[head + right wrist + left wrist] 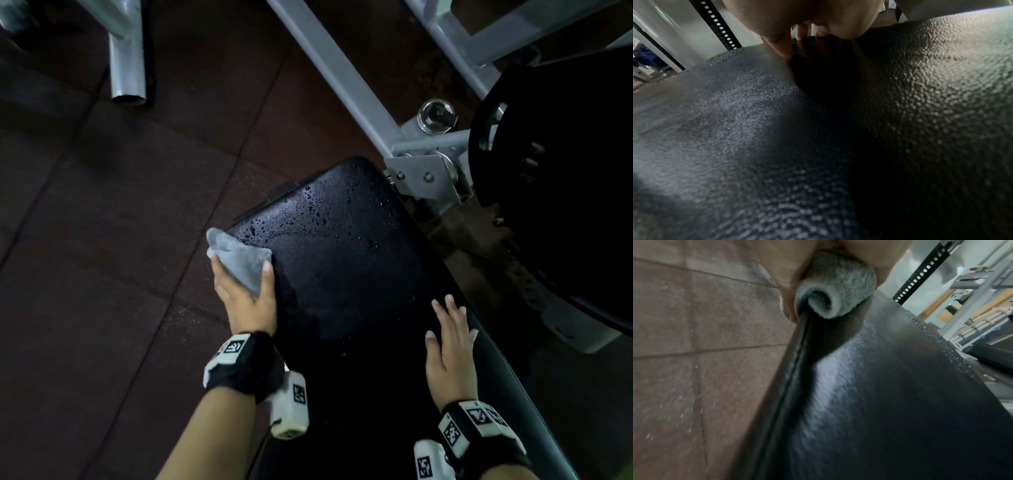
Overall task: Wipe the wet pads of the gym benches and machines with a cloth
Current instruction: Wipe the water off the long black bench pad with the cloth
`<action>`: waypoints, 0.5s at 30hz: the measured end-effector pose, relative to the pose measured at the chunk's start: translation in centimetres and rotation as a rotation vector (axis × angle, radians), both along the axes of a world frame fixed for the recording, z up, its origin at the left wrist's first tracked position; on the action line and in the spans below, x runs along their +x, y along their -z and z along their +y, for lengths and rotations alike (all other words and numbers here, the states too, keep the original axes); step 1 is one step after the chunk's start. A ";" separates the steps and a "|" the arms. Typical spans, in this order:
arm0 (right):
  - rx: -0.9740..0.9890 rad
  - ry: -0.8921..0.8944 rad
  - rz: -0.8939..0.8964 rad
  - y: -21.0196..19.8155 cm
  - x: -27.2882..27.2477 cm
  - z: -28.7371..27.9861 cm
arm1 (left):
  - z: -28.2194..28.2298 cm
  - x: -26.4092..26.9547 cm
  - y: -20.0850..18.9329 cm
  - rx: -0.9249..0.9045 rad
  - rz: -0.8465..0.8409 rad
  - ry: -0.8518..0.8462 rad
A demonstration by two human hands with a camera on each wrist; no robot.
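A black padded bench (346,260) runs from the bottom centre toward the upper right, with water drops scattered over its far end. My left hand (245,291) grips a folded grey cloth (239,255) at the pad's left edge. In the left wrist view the rolled cloth (836,293) sits between my fingers and the bench pad (890,394), right at the seam. My right hand (450,339) lies flat with straight fingers on the pad's right side. The right wrist view shows my right hand (797,30) resting on the textured bench pad (818,146).
Grey steel frame tubes (342,78) cross behind the bench, joined by a bolted bracket (424,174). A black weight plate (555,178) stands at the right. Another grey tube foot (126,65) stands at the upper left. Dark rubber floor tiles (102,240) lie to the left.
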State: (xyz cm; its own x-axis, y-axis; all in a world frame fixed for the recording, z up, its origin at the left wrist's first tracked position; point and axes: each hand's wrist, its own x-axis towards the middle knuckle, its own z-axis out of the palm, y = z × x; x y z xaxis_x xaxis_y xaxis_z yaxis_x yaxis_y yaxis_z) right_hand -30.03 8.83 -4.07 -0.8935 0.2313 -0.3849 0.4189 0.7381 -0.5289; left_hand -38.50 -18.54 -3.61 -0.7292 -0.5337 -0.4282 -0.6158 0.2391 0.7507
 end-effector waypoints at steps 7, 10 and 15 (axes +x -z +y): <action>0.019 0.010 0.006 0.0 0.0 -0.1 | 4.1 6.0 -0.4 0.057 -0.024 0.070; 0.020 0.023 0.022 0.3 0.0 -0.1 | 2.8 4.2 0.3 0.017 -0.029 0.059; 0.012 0.025 0.009 0.4 -0.1 -0.2 | -1.7 -2.5 0.9 -0.159 0.001 0.121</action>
